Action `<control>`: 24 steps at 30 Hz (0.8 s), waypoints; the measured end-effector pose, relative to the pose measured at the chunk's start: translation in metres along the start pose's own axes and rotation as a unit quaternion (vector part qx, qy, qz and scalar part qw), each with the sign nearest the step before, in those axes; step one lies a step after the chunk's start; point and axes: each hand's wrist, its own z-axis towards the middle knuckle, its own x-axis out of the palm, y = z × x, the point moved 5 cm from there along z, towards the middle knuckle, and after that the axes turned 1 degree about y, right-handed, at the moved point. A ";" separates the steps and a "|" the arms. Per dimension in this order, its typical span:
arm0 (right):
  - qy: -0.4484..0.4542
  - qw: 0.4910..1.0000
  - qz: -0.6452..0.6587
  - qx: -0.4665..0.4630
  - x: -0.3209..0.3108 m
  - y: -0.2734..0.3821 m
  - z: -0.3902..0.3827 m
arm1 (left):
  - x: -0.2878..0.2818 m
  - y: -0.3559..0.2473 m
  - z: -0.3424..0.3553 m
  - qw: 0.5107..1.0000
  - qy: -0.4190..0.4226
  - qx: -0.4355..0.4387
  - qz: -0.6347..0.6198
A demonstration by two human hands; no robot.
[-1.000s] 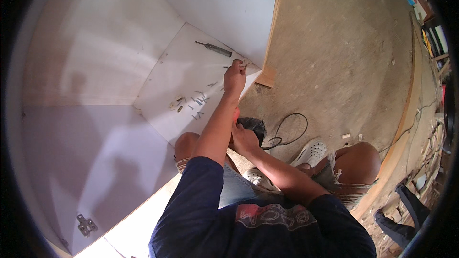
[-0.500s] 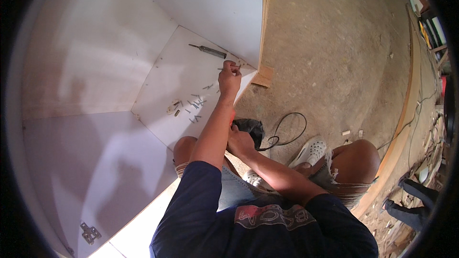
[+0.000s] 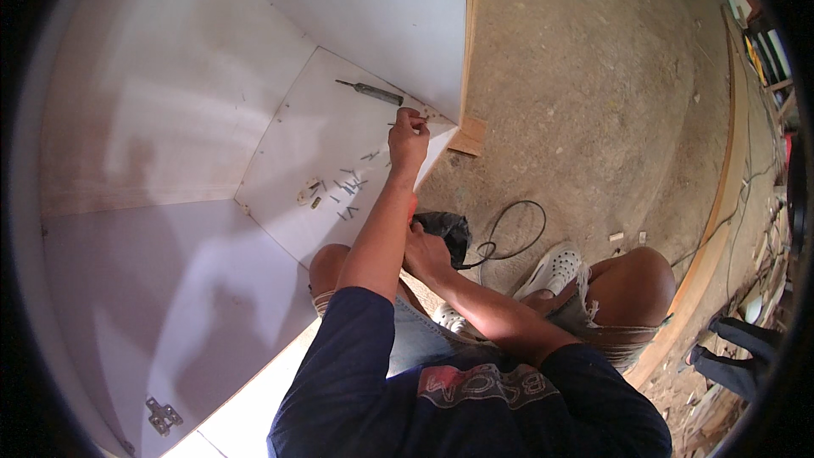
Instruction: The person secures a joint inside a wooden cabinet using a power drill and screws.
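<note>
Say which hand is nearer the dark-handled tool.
The left hand: its fingers are by the dark-handled tool; the right hand is farther back, beside the orange-red thing.

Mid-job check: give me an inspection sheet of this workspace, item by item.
Surface: white panel, loose screws scattered on it.
Job's things: screwdriver-like tool lying beyond the screws; metal hinge on the lower-left panel.
Clutter: small pale blocks on the floor.
Hands: left hand near the white panel's right corner, its hold unclear; right hand beside a red-orange object, grip partly hidden.
Cables: black cable looped on the floor.
Surroundings: bare floor, another person's dark-clad legs.
</note>
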 end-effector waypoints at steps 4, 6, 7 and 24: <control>-0.038 0.999 0.028 -0.015 0.000 0.006 -0.001 | 0.002 -0.002 -0.001 1.000 0.019 0.016 0.015; 0.053 0.998 0.030 0.013 0.002 0.007 0.002 | 0.001 0.000 -0.001 0.999 0.007 -0.011 0.030; 0.054 0.998 0.030 0.012 0.001 0.009 0.002 | 0.000 0.000 -0.002 0.999 0.007 -0.012 0.030; -0.023 0.999 0.024 0.036 -0.004 -0.004 0.001 | -0.082 -0.013 -0.097 0.940 0.224 -0.123 0.224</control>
